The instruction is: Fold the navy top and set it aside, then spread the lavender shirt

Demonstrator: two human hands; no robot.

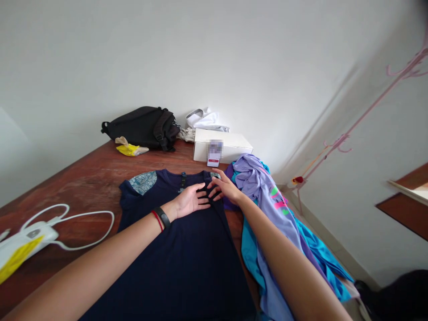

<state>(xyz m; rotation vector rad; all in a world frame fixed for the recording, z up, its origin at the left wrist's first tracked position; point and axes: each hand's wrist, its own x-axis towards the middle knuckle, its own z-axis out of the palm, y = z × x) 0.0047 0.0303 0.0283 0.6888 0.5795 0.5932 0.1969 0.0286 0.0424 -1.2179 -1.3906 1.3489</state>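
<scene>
The reddish-brown counter (90, 178) is covered across its middle by a dark navy shirt (167, 267), which is laid out flat with its neckline away from the wearer of the camera and its lower part cut off by the bottom of the view. To the right, a loose heap of lilac, turquoise and purple clothes (256, 178) is draped over the edge. Toward the wall, a black bag (137, 127) and a white box (234, 142) are set down; a white power strip (31, 234) with its cable is seen at the left.

The left hand (189, 201) is held open over the upper chest, palm turned up and fingers spread. The right hand (227, 189) is bent over the shoulder on the right side of the view, its fingers curved and apart; whether cloth is pinched by them cannot be told.

The step in hand is judged to be the arranging of that shoulder: a patterned sleeve is spread out at the left, while only a scrap of pattern is shown beside the right fingertips. For the next move, a sure hold on this edge and a smoothing of the cloth would be called for.
</scene>
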